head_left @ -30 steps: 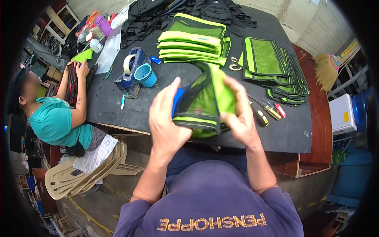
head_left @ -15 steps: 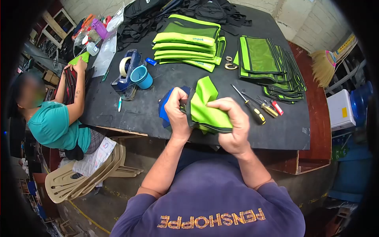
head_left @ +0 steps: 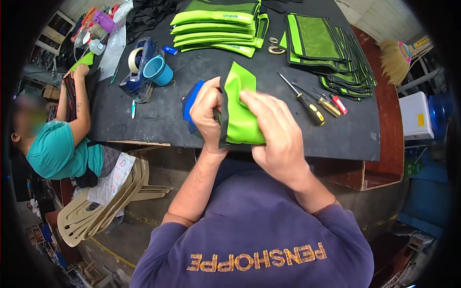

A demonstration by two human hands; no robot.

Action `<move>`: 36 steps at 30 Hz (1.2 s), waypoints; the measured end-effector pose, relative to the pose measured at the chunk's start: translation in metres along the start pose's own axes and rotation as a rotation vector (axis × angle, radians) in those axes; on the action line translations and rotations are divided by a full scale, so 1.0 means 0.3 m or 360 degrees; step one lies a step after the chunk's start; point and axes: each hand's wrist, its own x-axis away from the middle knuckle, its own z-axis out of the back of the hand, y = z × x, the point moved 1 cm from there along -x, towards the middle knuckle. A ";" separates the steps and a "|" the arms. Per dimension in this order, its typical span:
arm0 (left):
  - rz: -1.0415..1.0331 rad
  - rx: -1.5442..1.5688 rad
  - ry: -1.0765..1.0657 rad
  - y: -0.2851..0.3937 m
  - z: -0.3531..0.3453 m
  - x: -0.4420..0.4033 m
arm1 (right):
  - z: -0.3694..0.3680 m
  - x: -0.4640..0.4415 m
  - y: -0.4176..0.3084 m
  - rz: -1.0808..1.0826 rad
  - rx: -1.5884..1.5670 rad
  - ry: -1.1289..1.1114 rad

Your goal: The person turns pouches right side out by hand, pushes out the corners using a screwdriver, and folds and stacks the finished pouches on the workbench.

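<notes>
Between my hands, above the table's near edge, is a lime-green fabric pouch (head_left: 239, 115) with dark edging, upright and creased. My left hand (head_left: 207, 113) is closed on its dark-trimmed left edge, fingers curled. My right hand (head_left: 279, 134) grips the right side, with its fingers over the green face and the thumb low at the bottom corner. Part of the pouch is hidden behind the hands. A piece of blue material (head_left: 190, 108) shows just left of my left hand, mostly covered by it.
On the black table (head_left: 192, 137) are stacked green pouches (head_left: 213, 29), green mesh pieces (head_left: 319, 41), screwdrivers (head_left: 311, 109), metal rings (head_left: 276, 49), a blue cup (head_left: 158, 71) and a tape dispenser (head_left: 137, 62). Left, a person (head_left: 62, 149) works beside stacked chairs (head_left: 108, 201).
My view has tipped down, shifting the table items upward. My right hand has moved its fingers further over the pouch's face, and the pouch stands more upright and flatter.
</notes>
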 end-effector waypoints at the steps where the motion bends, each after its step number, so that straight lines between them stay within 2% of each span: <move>1: 0.0078 0.0106 0.0040 0.021 -0.009 0.004 | -0.010 0.000 0.010 0.0066 -0.0067 0.0061; 3: 0.0153 0.0202 0.0094 0.049 -0.039 0.002 | 0.001 -0.005 0.008 0.0000 -0.0117 0.0032; 6: 0.0537 0.0964 0.0438 0.073 -0.087 0.012 | 0.014 -0.004 0.001 -0.0177 -0.0223 -0.0005; 11: 0.0847 0.1179 0.0116 0.099 -0.044 0.038 | 0.052 0.006 0.040 -0.0087 -0.0148 -0.0054; 14: 0.0547 0.0304 -0.0293 0.055 -0.007 0.050 | 0.058 0.018 0.056 -0.0051 -0.0138 0.0007; 15: 0.0551 0.0306 -0.0292 0.051 -0.003 0.043 | 0.051 0.020 0.061 -0.0006 -0.0199 0.0053; 18: -0.0321 -0.0735 -0.0236 0.052 0.005 0.005 | 0.028 0.019 0.052 0.0086 -0.0329 0.0156; 19: -0.0324 -0.0734 -0.0237 0.050 -0.001 0.008 | 0.025 0.020 0.037 0.0034 -0.0370 0.0168; 22: 0.0288 0.0454 -0.0209 0.038 -0.032 0.028 | 0.024 0.022 0.022 -0.0066 -0.0452 0.0182; 25: 0.0257 0.0269 -0.0235 0.080 -0.020 0.037 | 0.023 0.029 0.044 0.0050 -0.0435 0.0253; 31: 0.0141 -0.0070 -0.0252 0.074 0.019 0.004 | -0.001 0.036 -0.016 0.0007 -0.0471 0.0154; 35: -0.0077 -0.0044 -0.0299 0.049 0.063 -0.028 | 0.009 0.040 -0.063 -0.0046 -0.0473 0.0081; 36: -0.0178 -0.0198 -0.0295 0.042 0.071 -0.032 | 0.015 0.043 -0.061 -0.0061 -0.0476 0.0027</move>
